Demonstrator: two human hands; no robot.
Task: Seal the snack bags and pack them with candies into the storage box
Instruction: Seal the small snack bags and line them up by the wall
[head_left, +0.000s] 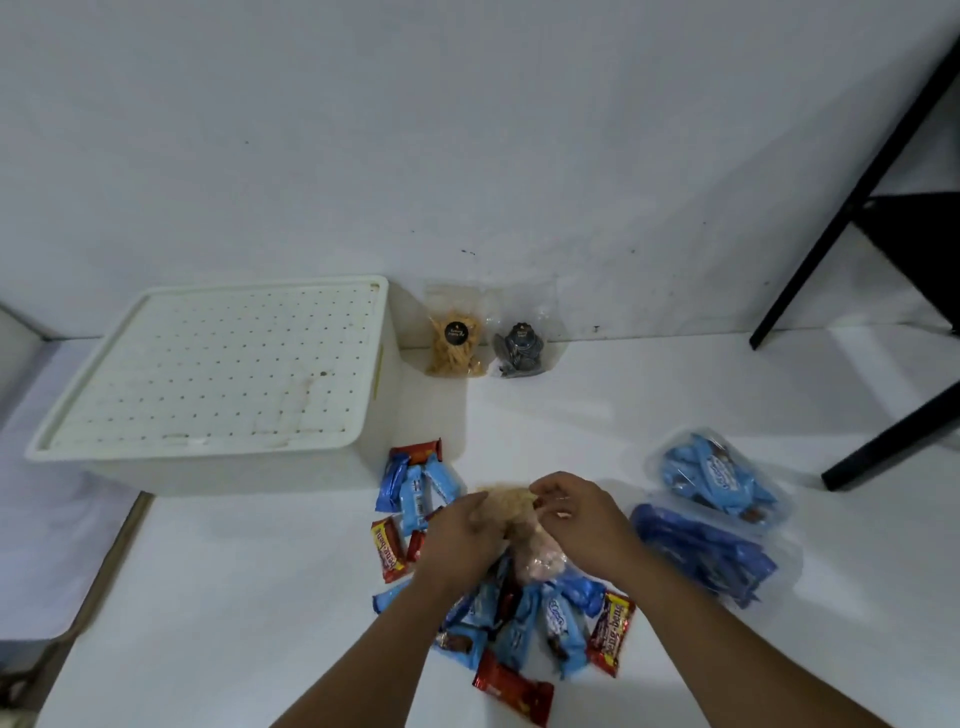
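Observation:
Both hands hold a clear snack bag (524, 535) of pale crumbly snacks above the floor. My left hand (460, 535) grips its left side and my right hand (576, 519) pinches its top edge. Under and around the hands lie several loose candies (524, 629) in blue and red wrappers. The white storage box (218, 374) stands at the left with its perforated lid on. Two clear snack bags lean against the wall: one with yellow sticks (456, 340), one with dark pieces (522, 345).
Two clear bags of blue-wrapped candies (711, 514) lie to the right of my hands. Black furniture legs (883, 431) stand at the far right. A mat edge (104, 561) runs along the left. The floor is white.

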